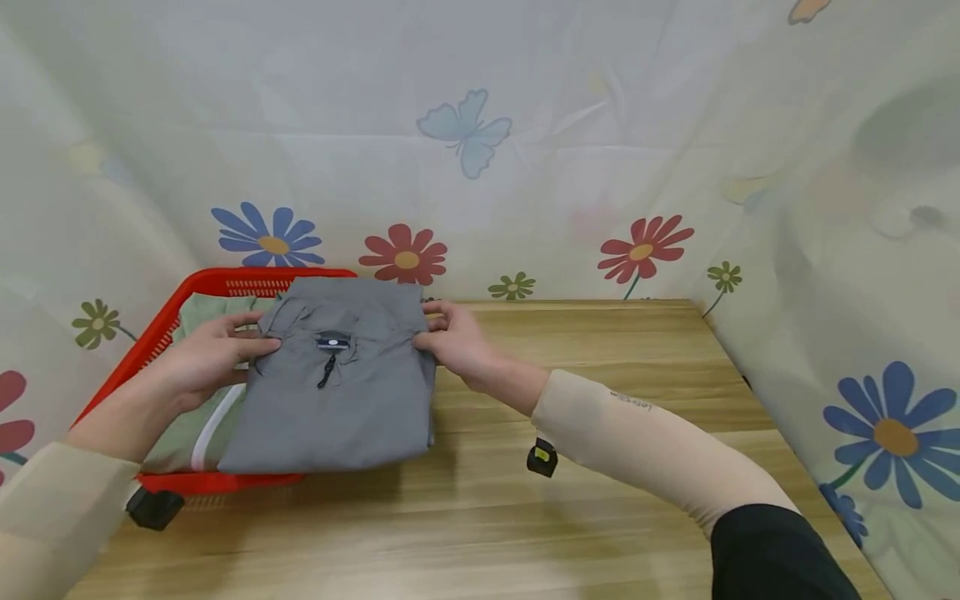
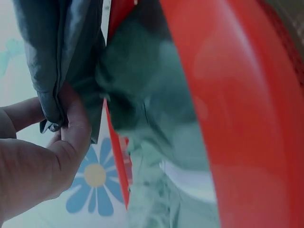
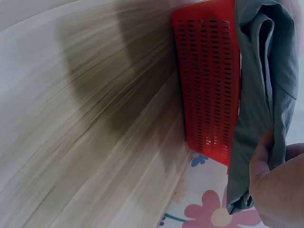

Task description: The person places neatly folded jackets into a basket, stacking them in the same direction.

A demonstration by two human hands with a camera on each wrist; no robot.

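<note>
A folded grey garment (image 1: 337,425), with a dark drawcord and toggle near its upper middle, is held over the right part of a red basket (image 1: 161,340). My left hand (image 1: 202,360) pinches its left edge, the thumb lying on top. At the opposite edge, my right hand (image 1: 468,348) grips the folded layers between thumb and fingers. Inside the basket lies a green garment (image 1: 206,310) with a white stripe, partly covered by the grey one in the head view. From the right wrist, the grey layers (image 3: 280,104) appear above the basket's slotted side.
The basket stands on the left of a wood-grain table (image 1: 600,350). A pale cloth (image 1: 540,200) printed with flowers and butterflies hangs behind and at both sides. Small black devices are strapped at both wrists, one below the right sleeve (image 1: 645,433).
</note>
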